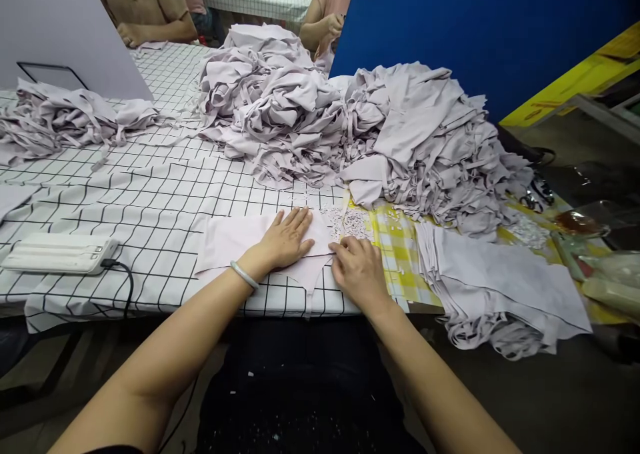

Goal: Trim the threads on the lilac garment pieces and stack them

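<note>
A pale pinkish-grey fabric piece (233,237) lies on the checked tablecloth in front of me, with a narrow strap-like end hanging toward the table's front edge. Pressed flat on it, fingers stretched out, is my left hand (287,237), with a bracelet on its wrist. My right hand (359,271) is at the fabric's right end, thumb and fingers pinched together on its corner. The exact hold is partly hidden by the fingers. Small cut scraps (350,222) are scattered just beyond my right hand.
Large heaps of the same fabric (280,101) (425,141) rise behind. A stack of cut pieces (500,274) overhangs the front edge at right; scissors (533,197) lie behind it. A white power bank (63,253) with a cable sits left. A blue panel (450,34) and other people are beyond.
</note>
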`<state>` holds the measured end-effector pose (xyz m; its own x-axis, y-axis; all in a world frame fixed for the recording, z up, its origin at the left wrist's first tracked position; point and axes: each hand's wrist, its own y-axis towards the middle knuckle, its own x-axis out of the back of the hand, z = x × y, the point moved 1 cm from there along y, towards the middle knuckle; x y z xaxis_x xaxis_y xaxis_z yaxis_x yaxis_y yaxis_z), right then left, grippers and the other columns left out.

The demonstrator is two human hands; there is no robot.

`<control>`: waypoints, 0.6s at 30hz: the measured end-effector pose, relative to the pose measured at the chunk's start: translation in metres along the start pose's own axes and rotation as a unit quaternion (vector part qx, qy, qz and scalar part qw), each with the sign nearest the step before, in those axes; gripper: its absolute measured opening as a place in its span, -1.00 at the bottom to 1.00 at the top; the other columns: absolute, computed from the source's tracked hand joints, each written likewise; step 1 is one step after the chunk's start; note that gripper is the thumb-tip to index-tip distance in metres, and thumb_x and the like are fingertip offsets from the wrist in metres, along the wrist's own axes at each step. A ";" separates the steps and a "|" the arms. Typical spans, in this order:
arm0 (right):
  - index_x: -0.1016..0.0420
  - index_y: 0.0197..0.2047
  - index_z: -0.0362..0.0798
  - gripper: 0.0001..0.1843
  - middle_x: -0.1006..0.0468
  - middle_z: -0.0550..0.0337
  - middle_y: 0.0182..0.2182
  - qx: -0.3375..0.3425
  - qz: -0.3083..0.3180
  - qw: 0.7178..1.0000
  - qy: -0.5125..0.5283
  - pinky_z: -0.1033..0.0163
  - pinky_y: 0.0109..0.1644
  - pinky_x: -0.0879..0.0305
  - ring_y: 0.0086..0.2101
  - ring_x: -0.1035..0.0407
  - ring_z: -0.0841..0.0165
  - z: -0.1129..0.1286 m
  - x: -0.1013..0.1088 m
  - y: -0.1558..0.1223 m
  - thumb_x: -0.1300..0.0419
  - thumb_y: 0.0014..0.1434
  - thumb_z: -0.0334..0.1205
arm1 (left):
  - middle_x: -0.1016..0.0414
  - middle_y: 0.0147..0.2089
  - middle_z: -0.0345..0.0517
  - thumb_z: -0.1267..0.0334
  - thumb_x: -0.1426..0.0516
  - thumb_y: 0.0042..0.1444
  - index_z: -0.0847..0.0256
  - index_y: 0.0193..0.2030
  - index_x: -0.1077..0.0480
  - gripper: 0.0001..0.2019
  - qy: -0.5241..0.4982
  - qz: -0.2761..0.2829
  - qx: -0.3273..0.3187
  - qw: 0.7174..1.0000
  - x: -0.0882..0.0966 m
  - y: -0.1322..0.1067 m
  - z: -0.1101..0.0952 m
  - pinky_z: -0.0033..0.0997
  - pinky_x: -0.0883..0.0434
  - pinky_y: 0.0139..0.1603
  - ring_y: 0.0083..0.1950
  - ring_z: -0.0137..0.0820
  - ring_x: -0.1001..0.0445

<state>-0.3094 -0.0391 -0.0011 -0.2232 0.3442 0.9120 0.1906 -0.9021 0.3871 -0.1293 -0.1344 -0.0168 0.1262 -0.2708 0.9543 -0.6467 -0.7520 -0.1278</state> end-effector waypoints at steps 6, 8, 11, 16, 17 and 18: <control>-0.57 -0.18 -0.01 -0.77 -0.61 0.11 -0.31 -0.126 0.149 0.925 0.325 0.19 -0.18 -0.40 -0.30 -0.46 0.27 0.038 0.025 -0.086 -0.08 0.32 -0.21 | -0.23 0.38 0.25 0.35 -0.02 0.27 0.32 0.26 -0.28 -0.58 -0.105 -0.180 -0.076 0.975 0.005 -0.034 -0.007 0.17 -0.14 0.40 0.43 -0.08 -0.17; -0.57 -0.06 0.02 -0.73 -0.63 0.09 -0.18 -0.191 0.221 0.874 0.388 0.17 -0.12 -0.45 -0.21 -0.50 0.25 0.056 0.007 -0.116 -0.12 0.29 -0.11 | -0.44 0.16 0.19 0.44 0.00 0.26 0.29 0.10 -0.38 -0.69 -0.193 -0.245 -0.113 0.944 0.003 -0.057 -0.015 -0.05 -0.40 0.23 0.22 -0.23 -0.41; -0.55 -0.07 -0.01 -0.62 -0.60 -0.01 -0.11 -0.266 0.188 0.856 0.400 -0.01 0.08 -0.38 -0.04 -0.44 0.11 0.070 -0.024 -0.128 -0.19 0.19 0.07 | -0.50 -0.04 0.05 0.52 0.01 0.22 0.24 -0.02 -0.42 -0.72 -0.281 -0.255 -0.133 0.916 -0.005 -0.085 -0.031 -0.22 -0.53 0.02 0.01 -0.35 -0.50; -0.54 -0.24 -0.02 -0.60 -0.58 0.07 -0.28 -0.281 0.180 0.805 0.490 0.07 -0.04 -0.41 -0.21 -0.47 0.19 0.069 -0.018 -0.125 -0.10 0.28 0.13 | -0.49 0.00 0.09 0.54 0.01 0.17 0.26 0.04 -0.40 -0.65 -0.293 -0.209 -0.130 0.924 -0.021 -0.105 -0.043 -0.13 -0.52 0.07 0.06 -0.30 -0.48; -0.55 -0.16 -0.01 -0.63 -0.58 0.09 -0.28 -0.280 0.173 0.804 0.495 0.09 -0.06 -0.41 -0.22 -0.48 0.21 0.067 -0.007 -0.129 -0.09 0.31 0.09 | -0.49 0.03 0.10 0.53 -0.01 0.16 0.25 0.06 -0.39 -0.64 -0.288 -0.203 -0.135 0.926 -0.022 -0.106 -0.043 -0.08 -0.50 0.11 0.10 -0.28 -0.47; -0.53 -0.04 0.01 -0.64 -0.58 0.11 -0.28 -0.280 0.162 0.807 0.494 0.11 -0.07 -0.42 -0.24 -0.48 0.23 0.065 0.005 -0.135 -0.09 0.33 0.05 | -0.48 0.06 0.11 0.51 -0.03 0.16 0.25 0.08 -0.39 -0.64 -0.281 -0.200 -0.140 0.928 -0.023 -0.107 -0.044 -0.05 -0.49 0.13 0.13 -0.25 -0.45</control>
<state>-0.2741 0.1009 -0.0396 -0.9545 -0.0583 0.2925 -0.0091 -0.9746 -0.2239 -0.0959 -0.0211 -0.0136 0.7196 -0.3331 0.6093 -0.6238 -0.6955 0.3566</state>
